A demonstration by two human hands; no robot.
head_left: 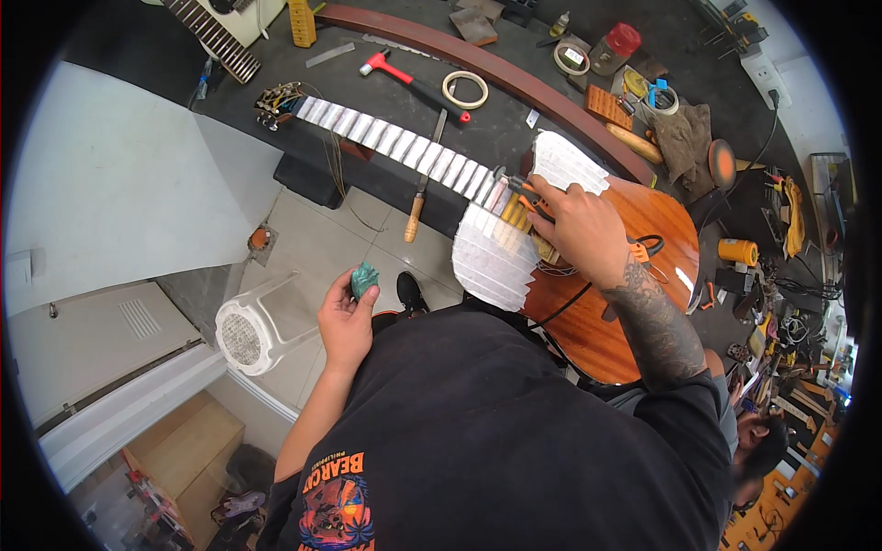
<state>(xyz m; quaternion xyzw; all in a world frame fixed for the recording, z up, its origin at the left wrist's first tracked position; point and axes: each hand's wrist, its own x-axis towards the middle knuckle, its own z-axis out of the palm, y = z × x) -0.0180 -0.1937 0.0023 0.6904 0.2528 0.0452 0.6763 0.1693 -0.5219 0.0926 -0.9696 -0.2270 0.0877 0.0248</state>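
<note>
An acoustic guitar (pixel 663 225) lies with its neck (pixel 395 142) pointing to the far left. White tape strips line the fretboard, and white masking (pixel 491 260) covers parts of the body beside it. My right hand (pixel 585 230) is over the body at the fretboard's end, closed around a tool with black and orange handles (pixel 525 195), which looks like pliers; the fingers partly hide it. My left hand (pixel 345 323) pinches a crumpled green piece (pixel 365 279), cloth or abrasive, above the floor and away from the guitar. Loose strings (pixel 336 156) dangle from the headstock (pixel 278 103).
Beyond the neck lie a red-headed hammer (pixel 378 64), a tape roll (pixel 465 90) and a wooden-handled file (pixel 415 216), its handle past the bench edge. A white stool (pixel 246 335) stands left. Another person (pixel 761 441) is at the lower right, near a cluttered bench.
</note>
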